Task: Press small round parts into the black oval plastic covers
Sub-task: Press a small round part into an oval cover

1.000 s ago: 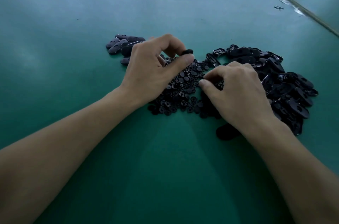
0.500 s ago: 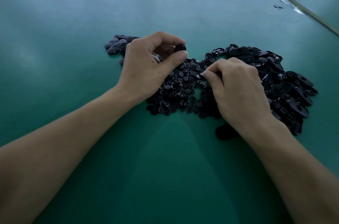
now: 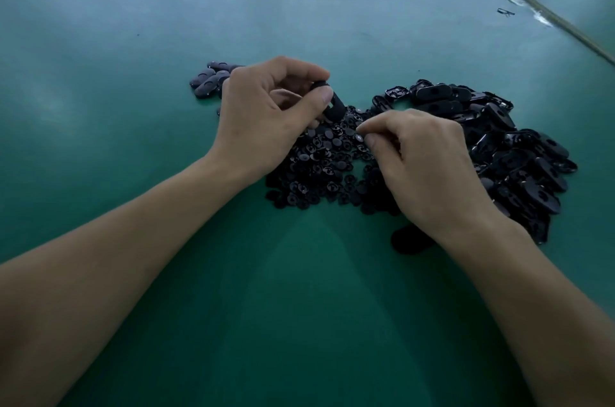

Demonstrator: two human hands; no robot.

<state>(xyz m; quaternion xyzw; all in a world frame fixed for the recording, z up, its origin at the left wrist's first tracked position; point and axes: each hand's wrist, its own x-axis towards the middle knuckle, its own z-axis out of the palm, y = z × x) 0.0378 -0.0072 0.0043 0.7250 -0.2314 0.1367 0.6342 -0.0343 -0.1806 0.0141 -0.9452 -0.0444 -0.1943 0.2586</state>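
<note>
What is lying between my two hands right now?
In the head view, the heap of small round parts fills the gap between the left hand and the right hand, which pinches one; the left hand's oval cover juts over it.

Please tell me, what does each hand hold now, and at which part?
The left hand pinches a black oval cover at its upper end. The right hand pinches a small round part, seemingly by its edge.

Oval cover (image 3: 407, 241) — half-hidden (right hand (image 3: 429, 167))
</note>
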